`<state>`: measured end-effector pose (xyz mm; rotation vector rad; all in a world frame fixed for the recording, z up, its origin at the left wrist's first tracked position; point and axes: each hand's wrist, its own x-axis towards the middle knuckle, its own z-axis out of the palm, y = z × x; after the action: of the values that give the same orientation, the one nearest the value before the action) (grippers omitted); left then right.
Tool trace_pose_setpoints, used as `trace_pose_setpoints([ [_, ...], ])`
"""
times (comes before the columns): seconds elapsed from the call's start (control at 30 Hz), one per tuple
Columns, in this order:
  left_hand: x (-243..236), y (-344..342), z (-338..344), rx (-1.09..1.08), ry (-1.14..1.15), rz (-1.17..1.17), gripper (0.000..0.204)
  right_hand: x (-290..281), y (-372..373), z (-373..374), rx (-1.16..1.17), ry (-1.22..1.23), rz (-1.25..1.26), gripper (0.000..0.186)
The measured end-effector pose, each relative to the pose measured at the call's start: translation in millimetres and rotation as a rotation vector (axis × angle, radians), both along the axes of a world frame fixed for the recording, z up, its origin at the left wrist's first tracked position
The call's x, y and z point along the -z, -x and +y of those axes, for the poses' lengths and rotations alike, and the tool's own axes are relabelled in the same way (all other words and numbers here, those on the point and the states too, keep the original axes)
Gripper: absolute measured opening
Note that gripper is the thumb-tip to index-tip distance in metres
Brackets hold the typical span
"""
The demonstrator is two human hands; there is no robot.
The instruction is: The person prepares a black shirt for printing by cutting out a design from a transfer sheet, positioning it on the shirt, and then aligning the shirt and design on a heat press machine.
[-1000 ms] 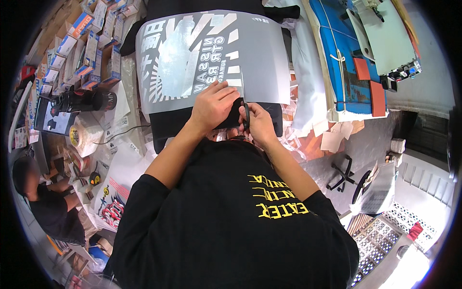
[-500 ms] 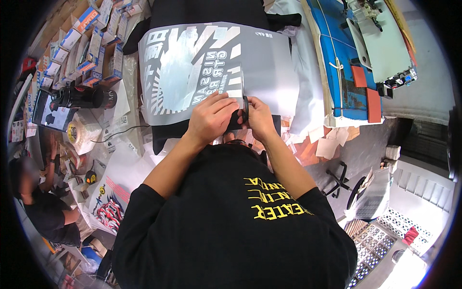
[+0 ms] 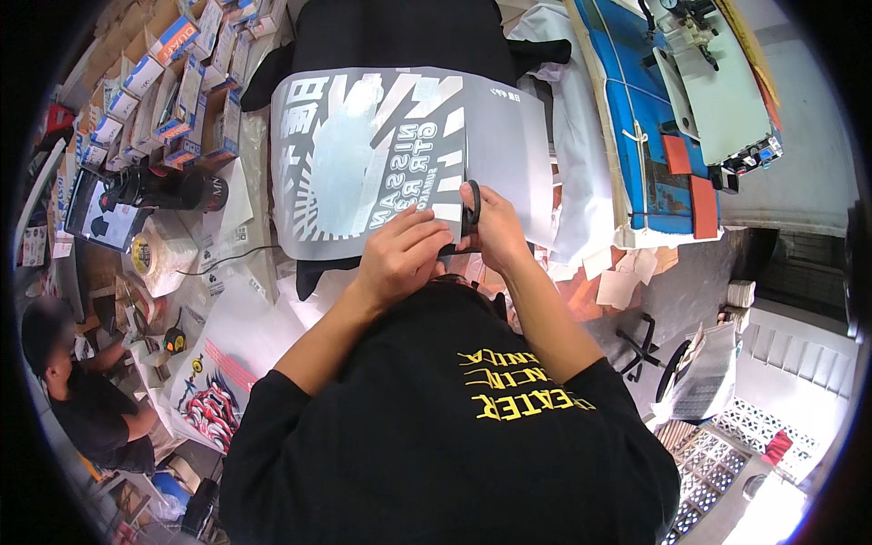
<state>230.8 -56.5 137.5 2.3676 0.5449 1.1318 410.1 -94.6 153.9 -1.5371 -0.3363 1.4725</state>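
Observation:
A translucent film sheet (image 3: 345, 145) with white stripes and lettering lies over black fabric (image 3: 391, 32). My left hand (image 3: 400, 250) pinches the sheet at its near edge, fingers bent close together. Just to its right, my right hand (image 3: 490, 227) grips black-handled scissors (image 3: 473, 201) at a vertical slit in the film, right of the white print. The scissor blades are too fine to make out clearly.
At left are stacked boxes (image 3: 177, 109), a laptop (image 3: 95, 218), a black cylindrical object (image 3: 191, 189), a tape roll (image 3: 141, 254) and another person (image 3: 91, 409). At right stand a blue press-like table (image 3: 627, 127), loose paper scraps (image 3: 622, 282) and a chair base (image 3: 640, 350).
The film and both my hands have shifted nearer my body. The scissors in my right hand now sit farther forward relative to my left hand.

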Motion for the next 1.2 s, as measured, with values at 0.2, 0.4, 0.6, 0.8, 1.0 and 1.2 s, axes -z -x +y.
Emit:
trace_pose_setpoints([
  [0.2, 3, 6, 0, 0.008, -0.005, -0.001, 0.024, 19, -1, 10, 0.002, -0.027, -0.101, 0.035],
  [0.4, 2, 9, -2, 0.03, 0.011, 0.0, 0.025, 23, -2, 15, 0.02, -0.035, -0.09, 0.035],
  [0.6, 2, 13, -8, 0.06, 0.02, 0.008, 0.03, 27, -9, 32, 0.048, -0.045, -0.135, 0.033],
  [0.8, -4, 14, -12, 0.058, 0.009, -0.002, 0.024, 31, -18, 47, 0.057, -0.05, -0.139, 0.031],
  [1.0, -5, 17, -17, 0.053, 0.0, 0.013, 0.02, 36, -31, 65, 0.042, -0.073, -0.186, 0.03],
  [1.2, -10, 22, -20, 0.041, 0.097, -0.061, 0.02, 38, -33, 68, 0.045, -0.095, -0.151, 0.029],
])
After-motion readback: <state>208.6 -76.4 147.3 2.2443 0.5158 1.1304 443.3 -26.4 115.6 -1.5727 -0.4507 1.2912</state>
